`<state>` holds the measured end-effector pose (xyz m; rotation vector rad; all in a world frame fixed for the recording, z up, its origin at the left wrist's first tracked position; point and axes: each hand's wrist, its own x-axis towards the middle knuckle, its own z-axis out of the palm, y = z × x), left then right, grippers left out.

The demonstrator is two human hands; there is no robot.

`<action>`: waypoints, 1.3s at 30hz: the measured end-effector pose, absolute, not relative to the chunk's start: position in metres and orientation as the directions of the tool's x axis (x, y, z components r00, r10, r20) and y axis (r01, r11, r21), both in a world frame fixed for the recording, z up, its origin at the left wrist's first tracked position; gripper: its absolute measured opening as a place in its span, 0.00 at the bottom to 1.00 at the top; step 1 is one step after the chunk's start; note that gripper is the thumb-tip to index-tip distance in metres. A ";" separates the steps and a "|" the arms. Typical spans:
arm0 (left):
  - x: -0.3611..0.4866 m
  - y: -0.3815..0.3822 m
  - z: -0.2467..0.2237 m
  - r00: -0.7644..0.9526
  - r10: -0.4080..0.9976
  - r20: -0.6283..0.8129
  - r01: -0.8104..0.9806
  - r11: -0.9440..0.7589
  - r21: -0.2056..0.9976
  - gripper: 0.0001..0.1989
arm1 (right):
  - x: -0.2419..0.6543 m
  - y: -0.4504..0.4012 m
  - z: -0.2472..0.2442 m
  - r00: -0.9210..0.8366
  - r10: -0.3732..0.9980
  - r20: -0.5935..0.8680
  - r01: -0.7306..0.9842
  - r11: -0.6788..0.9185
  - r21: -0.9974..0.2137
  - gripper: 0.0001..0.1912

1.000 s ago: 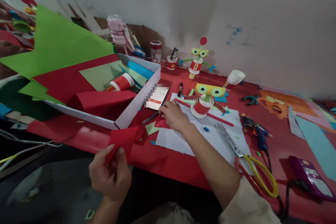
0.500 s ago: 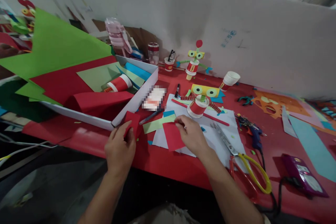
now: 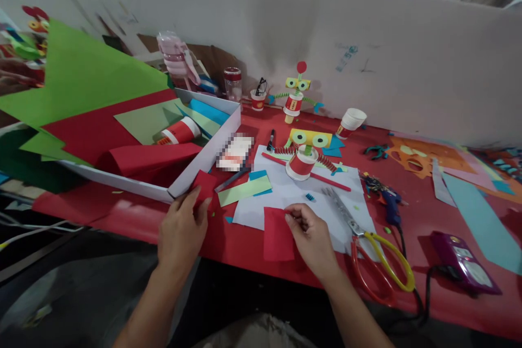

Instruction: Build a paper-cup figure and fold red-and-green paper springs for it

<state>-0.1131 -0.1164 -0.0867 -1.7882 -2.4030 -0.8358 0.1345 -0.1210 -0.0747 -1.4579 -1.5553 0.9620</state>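
Compared with 0.5 s ago, the red paper rectangle (image 3: 278, 236) sits closer to the near edge of the red table (image 3: 243, 246), clear of the pale green strip (image 3: 244, 190), and the right hand (image 3: 312, 236) is lower along with it. Only 1 view on my feed, so head cam it is. From my remote seat I've got that hand narrowed to a pinch, thumb and index finger on the rectangle's upper right edge. The left hand (image 3: 181, 228) is at the other red piece (image 3: 206, 180), near the corner of the box (image 3: 212, 148); thumb and index look a bit spread, but I can't tell whether they're actually gripping it.

Handling-wise, I'd call it basically weightless, thin craft paper or card, probably stiff enough to keep its shape from 1 corner. Not slippery, I reckon, but a hard pinch could crease it and a careless tug could rip it. I'd take it by an edge, like the right hand has it, and leave the middle alone.

Looks: plain matte red, straight-sided, taller than wide from this angle, no print that I can make out. It overlaps the near side of the white sheet (image 3: 252, 214) and the table, where red on red blurs the lower border. Can't say whether it lies flat or tips up a little. Scissors (image 3: 355, 228) are off to the right, not touching it.
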 end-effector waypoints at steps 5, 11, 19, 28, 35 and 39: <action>-0.105 -0.127 -0.076 -0.359 0.910 0.208 0.914 0.298 0.276 0.23 | 0.139 -0.125 -0.079 0.040 0.999 0.020 0.304 0.007 -0.953 0.09; -0.087 -0.141 -0.064 -0.370 0.844 0.389 0.856 0.147 0.496 0.26 | 0.140 -0.131 -0.075 0.101 0.994 0.040 0.267 0.012 -0.964 0.12; -0.013 -0.144 -0.063 0.182 0.934 -0.307 -0.278 0.349 0.895 0.17 | 0.139 -0.141 -0.070 0.066 0.990 0.123 0.215 0.106 -0.971 0.14; -0.009 -0.146 -0.057 0.127 0.882 -0.454 -0.488 0.454 0.745 0.09 | 0.154 -0.157 -0.076 -0.158 0.929 0.335 0.372 0.370 -0.851 0.15; 0.001 -0.155 -0.062 0.060 0.912 -0.407 -0.625 0.352 0.697 0.08 | 0.137 -0.161 -0.070 0.084 0.963 0.255 0.285 0.222 -0.932 0.07; 0.005 -0.159 -0.061 0.109 0.922 -0.371 -0.642 0.350 0.682 0.12 | 0.131 -0.160 -0.071 0.175 0.958 0.228 0.270 0.176 -0.947 0.07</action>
